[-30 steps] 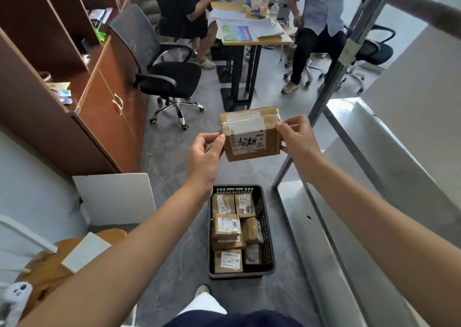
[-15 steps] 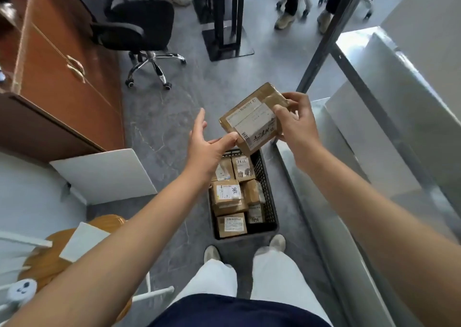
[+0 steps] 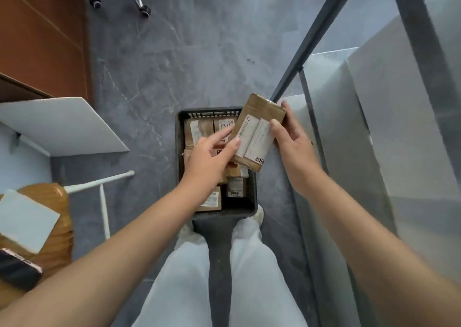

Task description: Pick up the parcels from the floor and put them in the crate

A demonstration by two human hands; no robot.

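A brown cardboard parcel (image 3: pixel 257 132) with white labels hangs tilted above the right side of a black plastic crate (image 3: pixel 207 113) on the grey floor. My right hand (image 3: pixel 291 139) grips the parcel's right edge, thumb on its labelled face. My left hand (image 3: pixel 209 152) is over the crate, fingers extended, with a fingertip touching the parcel's left edge. Several small brown parcels (image 3: pixel 199 129) lie inside the crate, partly hidden by my left hand.
My feet and white trousers (image 3: pixel 219 264) stand at the crate's near end. A metal frame post (image 3: pixel 306 42) and grey panels rise on the right. A wooden cabinet (image 3: pixel 42 35), white board (image 3: pixel 62 124) and a brown bag (image 3: pixel 47 222) sit left. Chair casters (image 3: pixel 119 0) are at the top.
The view has tipped down toward the floor. The parcel has come down from chest height to just over the crate and turned on end. My left hand has loosened to a fingertip touch.
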